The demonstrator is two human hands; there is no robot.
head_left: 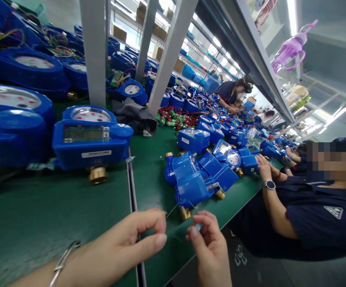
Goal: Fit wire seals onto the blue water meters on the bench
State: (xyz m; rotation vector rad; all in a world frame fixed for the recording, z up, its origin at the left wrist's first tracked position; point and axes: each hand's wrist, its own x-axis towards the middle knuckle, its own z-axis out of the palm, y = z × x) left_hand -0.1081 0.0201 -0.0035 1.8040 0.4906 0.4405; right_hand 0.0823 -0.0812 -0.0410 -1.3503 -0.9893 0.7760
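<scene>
Green wire (173, 210) nr crowded blue meters (190, 188); L fingers (155, 220) curled, hold unclear; R fingers (209, 221) pinch blue bit (198, 226).

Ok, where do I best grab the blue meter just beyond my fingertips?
Probably by its brass end, from the near side with your right hand: it juts toward you, while other meters crowd the blue meter on its far side. Mind the thin green wire looping close by.
</scene>
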